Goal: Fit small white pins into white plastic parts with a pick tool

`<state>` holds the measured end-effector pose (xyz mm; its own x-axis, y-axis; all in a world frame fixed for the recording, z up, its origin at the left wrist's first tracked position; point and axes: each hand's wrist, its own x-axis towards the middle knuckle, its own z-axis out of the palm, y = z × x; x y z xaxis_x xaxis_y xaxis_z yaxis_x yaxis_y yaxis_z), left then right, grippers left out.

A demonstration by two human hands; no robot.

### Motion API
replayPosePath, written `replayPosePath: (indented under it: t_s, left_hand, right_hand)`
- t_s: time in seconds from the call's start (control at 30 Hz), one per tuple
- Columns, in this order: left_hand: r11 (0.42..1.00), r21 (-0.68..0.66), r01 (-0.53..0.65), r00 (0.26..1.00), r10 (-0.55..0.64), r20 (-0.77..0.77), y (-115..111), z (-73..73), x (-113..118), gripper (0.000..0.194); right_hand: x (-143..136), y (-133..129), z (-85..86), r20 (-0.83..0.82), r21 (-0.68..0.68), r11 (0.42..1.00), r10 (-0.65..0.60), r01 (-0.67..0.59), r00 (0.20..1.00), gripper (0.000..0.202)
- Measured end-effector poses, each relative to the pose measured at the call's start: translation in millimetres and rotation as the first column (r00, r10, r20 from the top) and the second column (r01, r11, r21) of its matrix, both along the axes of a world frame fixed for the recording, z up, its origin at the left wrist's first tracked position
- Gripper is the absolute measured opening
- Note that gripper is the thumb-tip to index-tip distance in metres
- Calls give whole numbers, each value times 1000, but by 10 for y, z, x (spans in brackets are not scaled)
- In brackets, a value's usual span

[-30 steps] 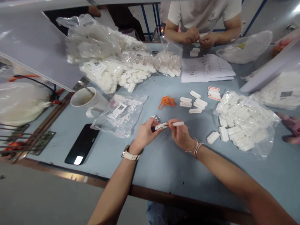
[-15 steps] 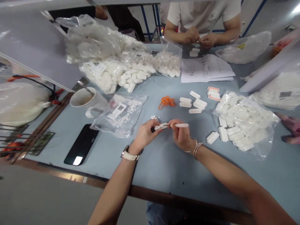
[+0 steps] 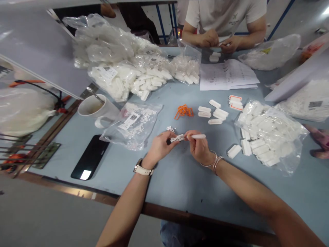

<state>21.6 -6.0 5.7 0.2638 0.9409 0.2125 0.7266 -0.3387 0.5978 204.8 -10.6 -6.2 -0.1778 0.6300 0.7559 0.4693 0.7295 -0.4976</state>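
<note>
Between the thumb and fingers of my left hand (image 3: pixel 162 145) is a small white plastic housing (image 3: pixel 177 138) with rows of dark holes. My right hand (image 3: pixel 198 146) pinches a thin tool with a white handle (image 3: pixel 198 136); its dark tip meets the right end of the housing, and whether it goes into a hole is too small to tell. Just beyond my left fingers lies a little heap of tiny white pieces (image 3: pixel 170 129). Orange rectangular frames (image 3: pixel 183 111) are piled farther back, beside several loose white housings (image 3: pixel 215 121).
A clear bag of white housings (image 3: pixel 272 133) spills open at right. Left are a bag of tiny white parts (image 3: pixel 136 123), a mug with a spoon (image 3: pixel 94 109) and a black phone (image 3: pixel 89 157). Full bags (image 3: pixel 123 61) and paper sheets (image 3: pixel 228 75) lie behind. Opposite, a person's hands (image 3: pixel 221 41) work.
The view has shifted very slightly. Both my hands keep nearly the same place and hold on the housing and the white-handled tool.
</note>
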Motion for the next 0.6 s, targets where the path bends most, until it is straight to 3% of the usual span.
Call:
replayPosePath:
  t_s: [0.37,0.6]
  left_hand:
    - [1000,-24,16,1000,-15,18,1,-13,-13,25]
    - [1000,3,24,1000,-24,4,0,-15,-16,22]
  right_hand:
    - [-2,2,-24,49,-88,996,38,-33,998,14]
    - [-34,-19,32,167,-52,998,42,-34,985,18]
